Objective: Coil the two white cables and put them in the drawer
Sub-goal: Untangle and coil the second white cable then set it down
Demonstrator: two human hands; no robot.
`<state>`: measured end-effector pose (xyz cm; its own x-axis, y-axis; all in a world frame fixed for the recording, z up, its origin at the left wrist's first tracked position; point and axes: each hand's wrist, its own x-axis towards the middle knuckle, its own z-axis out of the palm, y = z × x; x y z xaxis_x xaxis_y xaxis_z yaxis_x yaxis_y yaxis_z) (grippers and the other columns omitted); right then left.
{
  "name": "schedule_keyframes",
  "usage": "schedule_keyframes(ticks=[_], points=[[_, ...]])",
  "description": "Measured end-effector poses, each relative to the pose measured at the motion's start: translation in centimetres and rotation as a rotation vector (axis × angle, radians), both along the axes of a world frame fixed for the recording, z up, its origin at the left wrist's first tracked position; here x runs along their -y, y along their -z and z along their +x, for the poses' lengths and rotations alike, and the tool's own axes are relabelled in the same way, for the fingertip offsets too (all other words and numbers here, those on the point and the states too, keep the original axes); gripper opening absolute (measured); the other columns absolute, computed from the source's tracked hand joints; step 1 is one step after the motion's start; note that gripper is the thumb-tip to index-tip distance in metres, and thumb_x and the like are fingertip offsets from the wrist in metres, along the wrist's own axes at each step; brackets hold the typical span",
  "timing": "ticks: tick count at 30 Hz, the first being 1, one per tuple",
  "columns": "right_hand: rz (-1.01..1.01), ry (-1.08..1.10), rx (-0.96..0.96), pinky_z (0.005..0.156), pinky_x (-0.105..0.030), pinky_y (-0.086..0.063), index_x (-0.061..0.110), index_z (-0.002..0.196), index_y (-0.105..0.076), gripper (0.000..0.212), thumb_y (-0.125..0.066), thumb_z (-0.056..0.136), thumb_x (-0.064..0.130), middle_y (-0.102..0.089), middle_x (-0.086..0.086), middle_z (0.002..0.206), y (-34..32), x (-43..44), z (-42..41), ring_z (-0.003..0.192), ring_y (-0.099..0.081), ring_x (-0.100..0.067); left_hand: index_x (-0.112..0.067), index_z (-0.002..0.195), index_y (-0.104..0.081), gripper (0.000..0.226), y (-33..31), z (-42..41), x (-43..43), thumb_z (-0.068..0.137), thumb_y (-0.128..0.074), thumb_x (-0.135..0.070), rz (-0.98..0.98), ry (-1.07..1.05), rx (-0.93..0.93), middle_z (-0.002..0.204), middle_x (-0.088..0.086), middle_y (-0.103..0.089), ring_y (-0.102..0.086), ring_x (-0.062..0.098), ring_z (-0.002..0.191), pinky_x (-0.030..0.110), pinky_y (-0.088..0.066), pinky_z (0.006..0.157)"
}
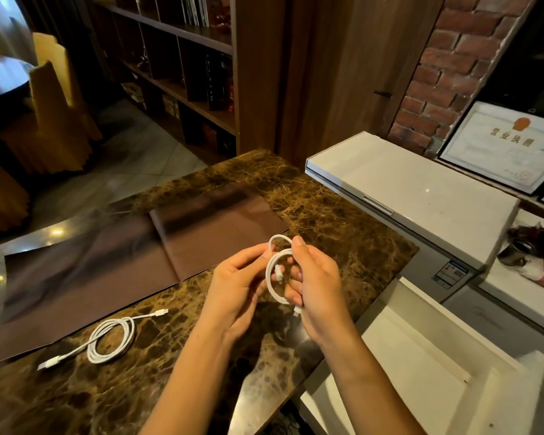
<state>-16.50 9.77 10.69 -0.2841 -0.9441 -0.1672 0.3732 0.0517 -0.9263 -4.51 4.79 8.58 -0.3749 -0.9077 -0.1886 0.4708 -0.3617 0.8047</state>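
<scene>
- While both hands work above the marble table, the step in hand is judged to be the coiling of one white cable; stowing has not begun.
- Left hand: fingers curled and closed lightly on the left side of the held cable, thumb and fingertips pinching the upper loop.
- Right hand: closed around the right side of the same coil, thumb raised along the top loop, lower fingers wrapped over the strands. One connector shows inside the ring; a second plug projects just below the right hand.
- Held cable: formed into a small ring of roughly two loops, suspended between the hands, clear of the table.
- Second cable: lies on the table well to the left, already looped, both ends trailing loose, partly beside a brown mat.
- Drawer: open, white, below and to the right of the hands; its visible interior holds no cable.
- Next move, as a judgement: tuck or secure the free end so the ring does not spring open, then transfer it rightward and down into the drawer. One hand must retain the full coil during release by the other.
- Remaining: collect the second cable and place it likewise.
</scene>
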Motion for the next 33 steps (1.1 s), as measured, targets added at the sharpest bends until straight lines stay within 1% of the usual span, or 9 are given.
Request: schedule_keyframes(ticks=[6, 10, 13, 16, 19, 23, 27, 30, 33], points=[[0.028, 0.068, -0.011, 0.042, -0.016, -0.047, 0.009, 0.097, -0.073, 0.034, -0.053, 0.105, 0.035, -0.071, -0.002, 0.068, 0.2, 0.0, 0.0, 0.052, -0.065, -0.005, -0.014, 0.124, -0.069, 0.032, 0.6, 0.3, -1.1, 0.095, -0.062, -0.003, -0.160, -0.002, 0.105, 0.103, 0.017, -0.078, -0.077, 0.025, 0.088, 0.029, -0.062, 0.072], [0.077, 0.127, -0.051, 0.043, -0.018, -0.047, 0.004, 0.098, -0.069, 0.040, -0.054, 0.103, 0.040, -0.063, -0.007, 0.071, 0.6, 0.4, -0.2, 0.052, -0.059, -0.007, -0.021, 0.138, -0.059, 0.054, 0.9, 1.3, -2.0, 0.093, -0.062, 0.008, -0.535, 0.037, 0.348, 0.124, -0.004, -0.073, -0.070, 0.013, 0.114, 0.024, -0.056, 0.093], [0.073, 0.156, -0.052, 0.040, -0.019, -0.045, 0.002, 0.094, -0.068, 0.040, -0.054, 0.104, 0.038, -0.057, -0.005, 0.063, 0.7, 0.6, -0.5, 0.045, -0.055, -0.005, -0.029, 0.146, -0.052, 0.064, 1.0, 1.5, -2.7, 0.090, -0.071, -0.004, -0.705, 0.074, 0.537, 0.133, -0.019, -0.066, -0.063, 0.003, 0.122, 0.023, -0.052, 0.101], [0.088, 0.160, -0.092, 0.045, -0.023, -0.048, 0.003, 0.090, -0.066, 0.041, -0.055, 0.103, 0.040, -0.054, -0.013, 0.070, 1.0, 0.6, -0.4, 0.056, -0.054, -0.018, -0.032, 0.144, -0.054, 0.063, 0.9, 1.2, -3.1, 0.087, -0.079, -0.022, -0.825, -0.069, 0.713, 0.129, -0.026, -0.065, -0.062, -0.005, 0.120, 0.020, -0.051, 0.100], [0.099, 0.175, -0.102, 0.040, -0.020, -0.035, 0.010, 0.083, -0.062, 0.038, -0.055, 0.102, 0.042, -0.042, -0.001, 0.063, 1.3, 0.6, -0.4, 0.048, -0.038, -0.008, -0.027, 0.141, -0.058, 0.058, 0.8, 0.9, -3.2, 0.087, -0.079, -0.022, -1.022, -0.153, 0.813, 0.131, -0.020, -0.066, -0.061, -0.006, 0.120, 0.020, -0.053, 0.097], [0.093, 0.149, 0.035, 0.036, -0.019, -0.034, 0.007, 0.089, -0.066, 0.038, -0.055, 0.103, 0.040, -0.053, -0.001, 0.061, 1.3, 0.6, -0.9, 0.042, -0.040, -0.005, -0.031, 0.131, -0.067, 0.048, 0.5, 1.3, -2.9, 0.085, -0.077, -0.019, -0.997, -0.022, 0.763, 0.138, -0.020, -0.061, -0.056, -0.003, 0.128, 0.022, -0.053, 0.098], [0.079, 0.077, 0.041, 0.036, -0.019, -0.031, 0.010, 0.093, -0.072, 0.037, -0.053, 0.104, 0.040, -0.063, 0.002, 0.061, 1.0, 0.4, -1.2, 0.043, -0.039, -0.005, -0.027, 0.133, -0.066, 0.058, 0.4, 1.7, -2.7, 0.081, -0.077, -0.006, -1.026, 0.028, 0.821, 0.133, -0.016, -0.063, -0.058, 0.003, 0.123, 0.022, -0.052, 0.098], [0.071, 0.071, 0.034, 0.036, -0.018, -0.030, 0.007, 0.095, -0.071, 0.037, -0.052, 0.105, 0.037, -0.061, 0.003, 0.060, 0.8, 0.2, -1.1, 0.043, -0.039, -0.004, -0.027, 0.132, -0.067, 0.055, 0.1, 1.9, -2.7, 0.081, -0.078, -0.009, -1.048, 0.050, 0.823, 0.130, -0.018, -0.064, -0.059, -0.001, 0.120, 0.017, -0.049, 0.100], [0.081, 0.077, 0.030, 0.036, -0.017, -0.031, 0.003, 0.098, -0.068, 0.038, -0.052, 0.105, 0.036, -0.057, 0.006, 0.055, 0.8, -0.1, -1.0, 0.042, -0.041, -0.002, -0.029, 0.130, -0.068, 0.050, 0.1, 2.5, -2.5, 0.083, -0.079, -0.016, -1.093, 0.069, 0.884, 0.130, -0.019, -0.065, -0.058, -0.003, 0.122, 0.023, -0.050, 0.104]])
